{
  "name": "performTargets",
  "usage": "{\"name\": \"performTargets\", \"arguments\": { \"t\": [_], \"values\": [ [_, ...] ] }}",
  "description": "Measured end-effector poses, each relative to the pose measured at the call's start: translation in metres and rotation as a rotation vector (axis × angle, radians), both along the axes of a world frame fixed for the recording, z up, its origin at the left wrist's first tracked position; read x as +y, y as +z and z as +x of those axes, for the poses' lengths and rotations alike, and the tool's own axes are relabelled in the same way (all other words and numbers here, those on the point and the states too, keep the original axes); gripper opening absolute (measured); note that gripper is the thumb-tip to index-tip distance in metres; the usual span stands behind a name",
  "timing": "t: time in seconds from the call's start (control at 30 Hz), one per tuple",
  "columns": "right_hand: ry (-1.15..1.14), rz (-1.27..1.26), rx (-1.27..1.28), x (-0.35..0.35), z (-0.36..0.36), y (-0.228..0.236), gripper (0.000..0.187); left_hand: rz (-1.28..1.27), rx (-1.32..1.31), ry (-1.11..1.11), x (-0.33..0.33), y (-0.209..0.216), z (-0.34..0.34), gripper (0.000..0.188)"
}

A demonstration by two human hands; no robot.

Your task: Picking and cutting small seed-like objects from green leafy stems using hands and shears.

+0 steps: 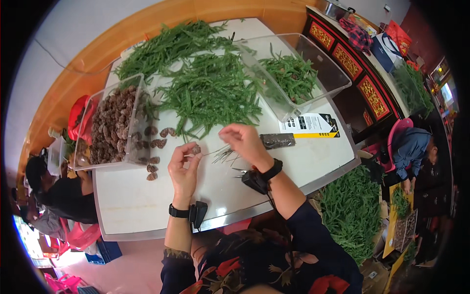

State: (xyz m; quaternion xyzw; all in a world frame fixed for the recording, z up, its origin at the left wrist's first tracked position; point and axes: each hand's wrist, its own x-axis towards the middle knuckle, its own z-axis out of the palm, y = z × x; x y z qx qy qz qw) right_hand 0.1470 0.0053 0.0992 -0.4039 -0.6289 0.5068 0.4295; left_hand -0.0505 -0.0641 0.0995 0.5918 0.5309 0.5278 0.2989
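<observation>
Layout: table [132, 203] ctr. At its L edge, bin [105, 166] w/ cones [115, 122] in it; loose cones [157, 143] just R of bin. Far side: rear greens [171, 46], w/ front greens [210, 90] before them. Far R: 2nd bin [268, 93], sprigs [291, 73] inside. Before 2nd bin: card [316, 125], packet [279, 140] at its L end. Mid-table: wires [225, 154] btwn L hand [183, 166] & R hand [245, 144]; single cone [196, 149] in L hand. Hand tool [240, 172], partly hidden, on nr side of R hand. Off table: cabinet [338, 59] beyond R far corner; greenery pile [350, 210] below R edge; one person [411, 147] far R.
</observation>
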Motion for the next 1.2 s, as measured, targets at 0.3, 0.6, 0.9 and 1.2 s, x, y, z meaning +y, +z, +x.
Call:
{"name": "performTargets", "arguments": {
  "t": [0.3, 0.6, 0.9, 1.2],
  "values": [
    [0.058, 0.405, -0.562, 0.041, 0.0, -0.033, 0.017, -0.065, -0.315, 0.14, 0.046, -0.044, -0.035, 0.032],
    [0.272, 0.448, -0.858, 0.049, -0.006, -0.051, 0.015, -0.114, -0.3, 0.12, 0.044, -0.06, -0.046, 0.033],
    [0.277, 0.419, -0.703, 0.041, -0.03, -0.05, 0.01, -0.179, -0.231, 0.052, 0.03, -0.057, -0.057, 0.032],
    [0.162, 0.483, -0.687, 0.037, -0.033, -0.045, 0.005, -0.126, -0.265, 0.072, 0.031, -0.053, -0.055, 0.031]
  ]
}}
